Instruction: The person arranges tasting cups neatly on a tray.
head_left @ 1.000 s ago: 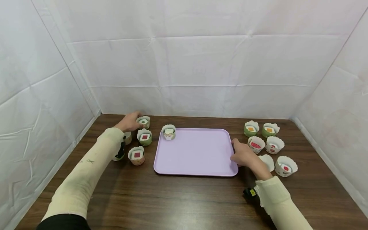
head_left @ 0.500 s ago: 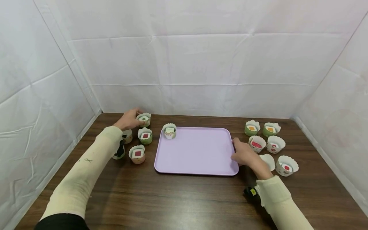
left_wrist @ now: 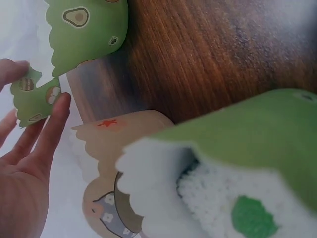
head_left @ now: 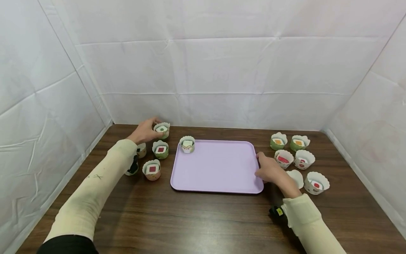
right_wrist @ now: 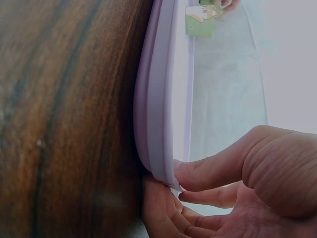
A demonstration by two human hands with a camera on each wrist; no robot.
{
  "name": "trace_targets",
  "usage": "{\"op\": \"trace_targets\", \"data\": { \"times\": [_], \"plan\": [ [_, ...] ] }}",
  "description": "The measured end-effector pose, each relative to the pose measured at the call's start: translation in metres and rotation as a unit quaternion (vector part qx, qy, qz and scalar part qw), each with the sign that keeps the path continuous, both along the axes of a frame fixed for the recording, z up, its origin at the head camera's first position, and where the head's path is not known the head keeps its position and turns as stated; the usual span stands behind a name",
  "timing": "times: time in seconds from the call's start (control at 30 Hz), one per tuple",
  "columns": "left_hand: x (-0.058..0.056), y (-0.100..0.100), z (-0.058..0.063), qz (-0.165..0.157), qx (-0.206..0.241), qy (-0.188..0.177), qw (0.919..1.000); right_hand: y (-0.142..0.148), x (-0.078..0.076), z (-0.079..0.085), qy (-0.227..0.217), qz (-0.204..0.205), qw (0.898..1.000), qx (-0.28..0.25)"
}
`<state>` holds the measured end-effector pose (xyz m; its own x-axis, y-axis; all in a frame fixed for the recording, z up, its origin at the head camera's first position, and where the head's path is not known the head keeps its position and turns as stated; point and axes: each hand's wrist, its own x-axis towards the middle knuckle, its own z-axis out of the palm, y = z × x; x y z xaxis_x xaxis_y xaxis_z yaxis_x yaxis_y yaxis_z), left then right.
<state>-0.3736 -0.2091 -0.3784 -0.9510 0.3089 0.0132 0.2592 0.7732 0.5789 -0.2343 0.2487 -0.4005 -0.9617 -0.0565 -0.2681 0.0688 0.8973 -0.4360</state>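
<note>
The left hand [head_left: 144,131] pinches a filled cup [head_left: 165,135] off the far left corner of the tray [head_left: 219,165]; squeezing too hard might crumple its wall, and swinging low might knock the tray's cup [head_left: 188,150]. The right hand [head_left: 270,173] pinches the tray's right edge, so a tug could shift it. Counted: one tray, twelve cups: five left, one aboard, six right, some partly hidden.

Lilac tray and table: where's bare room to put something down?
The lilac tray is mostly bare, right of the cup at its far left corner; the right hand grips its right rim. The table is bare in front of the tray, between the sleeves. It's crowded among left cups near the left hand and right cups beside the right.
</note>
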Motion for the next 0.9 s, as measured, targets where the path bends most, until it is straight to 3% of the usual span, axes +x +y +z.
{"op": "trace_targets", "data": {
  "times": [0.37, 0.9],
  "plan": [
    [0.003, 0.003, 0.005, 0.009, 0.020, 0.010, 0.9997, 0.000, 0.000, -0.002, 0.004, 0.003, 1.000, -0.005],
    [0.001, 0.016, 0.008, -0.023, 0.046, 0.056, 0.9971, -0.001, -0.002, -0.003, 0.000, -0.001, 1.000, -0.013]
  ]
}}
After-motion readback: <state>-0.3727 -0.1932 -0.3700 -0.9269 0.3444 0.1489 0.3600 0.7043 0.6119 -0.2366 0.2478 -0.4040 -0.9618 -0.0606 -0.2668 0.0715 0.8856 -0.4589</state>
